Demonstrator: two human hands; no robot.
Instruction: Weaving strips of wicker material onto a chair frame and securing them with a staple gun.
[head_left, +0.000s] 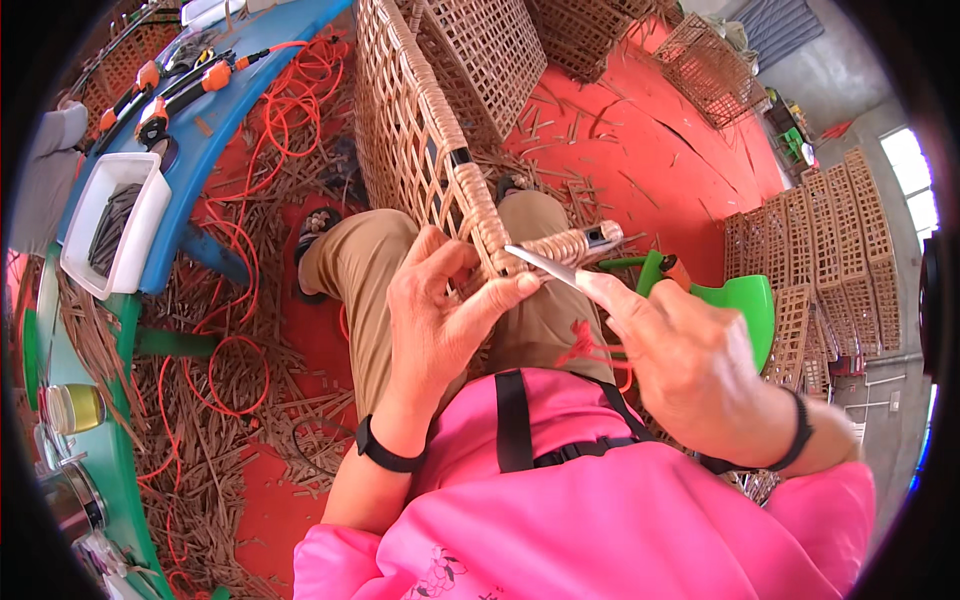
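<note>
While right hand [690, 350] grips silver blade [542, 264], left hand [430, 320] clamped on tan lattice panel [388, 110], rim [476, 200] tightly wrapped

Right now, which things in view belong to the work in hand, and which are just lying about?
In hand:
- woven frame, gripped by the left hand
- metal blade, in the right hand, at the frame's corner

Lying about, apparently unused:
- orange-and-black tool
- white tray
- yellowish jar
- loose brown strips
</note>
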